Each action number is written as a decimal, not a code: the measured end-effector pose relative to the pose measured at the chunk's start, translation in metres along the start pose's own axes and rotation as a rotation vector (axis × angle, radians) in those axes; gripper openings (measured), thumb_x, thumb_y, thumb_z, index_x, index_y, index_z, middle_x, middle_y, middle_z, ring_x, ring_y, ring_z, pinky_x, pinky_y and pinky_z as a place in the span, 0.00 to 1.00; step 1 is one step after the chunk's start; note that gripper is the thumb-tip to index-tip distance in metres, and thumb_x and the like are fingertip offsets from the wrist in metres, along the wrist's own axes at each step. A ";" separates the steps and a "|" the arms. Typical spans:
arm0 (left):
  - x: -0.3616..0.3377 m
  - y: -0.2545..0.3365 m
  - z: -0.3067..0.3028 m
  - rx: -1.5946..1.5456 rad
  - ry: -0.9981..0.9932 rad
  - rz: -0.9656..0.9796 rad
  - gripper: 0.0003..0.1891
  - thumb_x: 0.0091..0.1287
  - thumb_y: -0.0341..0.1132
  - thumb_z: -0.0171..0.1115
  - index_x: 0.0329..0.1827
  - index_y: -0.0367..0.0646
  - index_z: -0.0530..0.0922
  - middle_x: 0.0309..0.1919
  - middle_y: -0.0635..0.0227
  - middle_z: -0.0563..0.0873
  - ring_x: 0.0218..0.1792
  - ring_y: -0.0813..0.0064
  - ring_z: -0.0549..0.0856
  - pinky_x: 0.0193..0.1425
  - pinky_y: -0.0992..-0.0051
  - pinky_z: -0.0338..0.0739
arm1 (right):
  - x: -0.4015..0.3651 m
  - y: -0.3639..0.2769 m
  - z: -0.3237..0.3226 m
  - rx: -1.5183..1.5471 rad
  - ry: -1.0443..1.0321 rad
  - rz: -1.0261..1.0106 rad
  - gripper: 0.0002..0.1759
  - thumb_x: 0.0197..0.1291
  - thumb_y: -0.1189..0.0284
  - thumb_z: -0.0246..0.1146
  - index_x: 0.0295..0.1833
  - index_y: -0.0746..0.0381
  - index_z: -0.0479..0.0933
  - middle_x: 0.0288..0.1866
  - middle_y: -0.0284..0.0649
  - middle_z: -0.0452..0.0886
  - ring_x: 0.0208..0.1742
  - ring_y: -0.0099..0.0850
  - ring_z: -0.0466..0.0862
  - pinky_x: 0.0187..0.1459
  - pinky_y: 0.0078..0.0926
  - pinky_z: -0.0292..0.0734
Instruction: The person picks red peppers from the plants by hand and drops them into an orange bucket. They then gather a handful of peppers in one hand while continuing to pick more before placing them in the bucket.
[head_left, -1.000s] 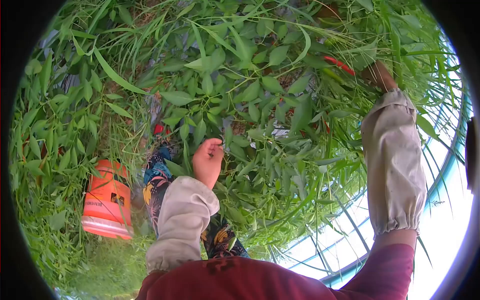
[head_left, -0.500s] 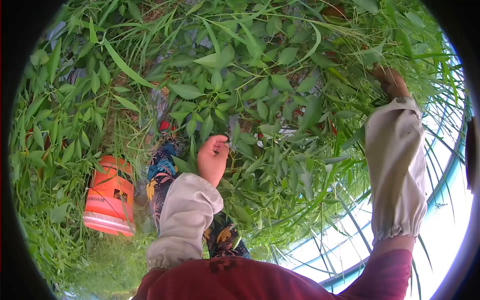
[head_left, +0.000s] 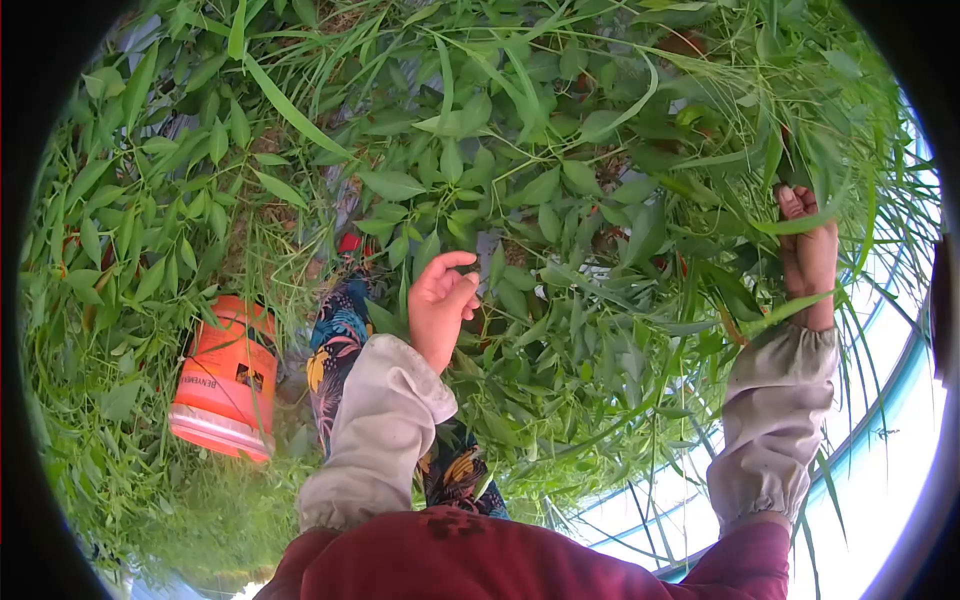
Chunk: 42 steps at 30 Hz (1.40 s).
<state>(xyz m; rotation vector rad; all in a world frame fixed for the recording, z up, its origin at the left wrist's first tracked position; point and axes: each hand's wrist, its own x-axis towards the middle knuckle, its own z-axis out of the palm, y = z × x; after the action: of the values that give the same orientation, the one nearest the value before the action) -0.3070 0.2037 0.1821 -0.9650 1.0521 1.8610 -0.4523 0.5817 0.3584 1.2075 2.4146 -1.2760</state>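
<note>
My left hand [head_left: 438, 312] is above the leafy green plants [head_left: 540, 190], its fingers loosely curled and the thumb apart from the index finger. Nothing distinct shows in it. On the right, my right hand [head_left: 808, 240] reaches into long grass blades and leaves, with its fingers bent together. Foliage partly covers those fingertips, so what they pinch, if anything, is hidden. Small red patches, perhaps fruit, show among the leaves between the two hands. Both forearms wear pale, loose sleeve covers [head_left: 375, 430].
An orange bucket [head_left: 228, 375] with printed lettering leans among the plants at left. Beside it is my leg in flower-patterned trousers [head_left: 340, 340]. Tall grass [head_left: 330, 70] tangles through the foliage. A bright white sheet-like surface [head_left: 860, 440] lies at lower right.
My right hand has drawn back toward my body, and its forearm is lower. The left hand has lifted slightly, its thumb now apart from the index finger. The view has shifted a little.
</note>
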 end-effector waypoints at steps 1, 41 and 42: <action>-0.003 0.001 0.001 0.001 -0.002 -0.009 0.12 0.65 0.27 0.62 0.51 0.41 0.77 0.24 0.77 0.79 0.21 0.88 0.75 0.23 0.86 0.67 | -0.010 -0.011 -0.005 -0.004 0.003 0.007 0.11 0.58 0.75 0.68 0.46 0.62 0.78 0.31 0.26 0.79 0.21 0.11 0.66 0.21 0.10 0.53; 0.013 0.009 0.010 -0.387 -0.153 -0.149 0.15 0.65 0.32 0.52 0.53 0.38 0.73 0.31 0.63 0.80 0.36 0.72 0.80 0.45 0.74 0.75 | 0.193 0.145 0.043 0.464 0.162 0.248 0.07 0.65 0.72 0.59 0.47 0.61 0.76 0.33 0.36 0.79 0.29 0.27 0.77 0.30 0.22 0.72; 0.012 0.012 0.010 -0.371 -0.153 -0.158 0.14 0.65 0.32 0.52 0.53 0.39 0.73 0.31 0.64 0.80 0.36 0.74 0.80 0.45 0.75 0.75 | 0.197 0.143 0.045 0.447 0.159 0.246 0.07 0.65 0.72 0.60 0.47 0.61 0.76 0.33 0.36 0.80 0.29 0.27 0.77 0.31 0.22 0.72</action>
<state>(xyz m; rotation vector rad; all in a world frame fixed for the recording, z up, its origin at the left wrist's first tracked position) -0.3248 0.2113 0.1796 -1.0607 0.5319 1.9984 -0.4901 0.7073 0.1484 1.7167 2.0454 -1.7494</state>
